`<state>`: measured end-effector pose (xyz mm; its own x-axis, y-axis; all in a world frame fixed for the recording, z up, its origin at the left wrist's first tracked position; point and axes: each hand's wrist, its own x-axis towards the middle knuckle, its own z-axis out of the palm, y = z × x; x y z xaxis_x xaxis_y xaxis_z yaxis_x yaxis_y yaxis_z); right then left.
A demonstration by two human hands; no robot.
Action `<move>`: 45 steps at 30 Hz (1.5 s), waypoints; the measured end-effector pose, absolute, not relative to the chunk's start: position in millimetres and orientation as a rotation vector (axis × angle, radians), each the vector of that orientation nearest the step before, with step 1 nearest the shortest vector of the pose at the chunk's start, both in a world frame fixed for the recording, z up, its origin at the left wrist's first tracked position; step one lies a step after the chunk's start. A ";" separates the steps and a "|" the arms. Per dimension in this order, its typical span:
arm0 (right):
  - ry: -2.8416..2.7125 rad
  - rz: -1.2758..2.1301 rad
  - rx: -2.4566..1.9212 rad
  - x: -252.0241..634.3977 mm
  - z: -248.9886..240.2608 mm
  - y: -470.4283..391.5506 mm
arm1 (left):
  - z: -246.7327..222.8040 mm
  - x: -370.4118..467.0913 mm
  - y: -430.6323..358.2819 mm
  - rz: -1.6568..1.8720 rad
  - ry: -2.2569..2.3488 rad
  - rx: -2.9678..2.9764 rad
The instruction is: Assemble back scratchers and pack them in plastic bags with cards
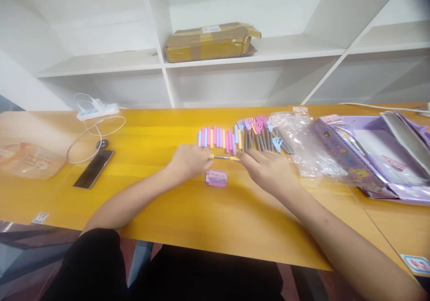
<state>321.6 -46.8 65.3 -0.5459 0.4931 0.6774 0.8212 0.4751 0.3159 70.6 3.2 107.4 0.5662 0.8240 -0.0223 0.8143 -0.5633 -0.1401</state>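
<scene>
A thin rod with a metallic middle and yellow ends stretches between my hands, above the table. My left hand is closed round its left end, and my right hand grips the right end. Just behind them lies a row of pink, blue, purple and yellow tubes. Beyond my right hand are several grey rods with pink, purple and blue hand-shaped tops. A small pink-purple case rests on the table in front of the rod.
Clear plastic bags and an open purple box lie to the right. On the left are a phone, a power strip and an orange bag. White shelves hold a taped carton.
</scene>
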 end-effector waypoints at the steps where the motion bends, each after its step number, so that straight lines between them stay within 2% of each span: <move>1: -2.221 -0.867 -1.086 321.6 65.3 -46.7 | 107.8 71.3 2.9 0.131 -1.417 -2.677; 35: -2.254 -0.924 -0.989 328.2 84.4 -64.5 | 114.9 53.2 -2.7 0.053 -1.237 -2.653; 45: -2.147 -1.039 -1.087 381.1 80.1 -71.2 | 123.4 7.5 14.3 0.048 -1.321 -2.491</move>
<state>381.1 -71.2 80.1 -0.5464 0.4374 0.7143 0.8315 0.3856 0.3999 7.5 14.3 123.4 0.5716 0.8119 0.1186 0.8012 -0.5210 -0.2945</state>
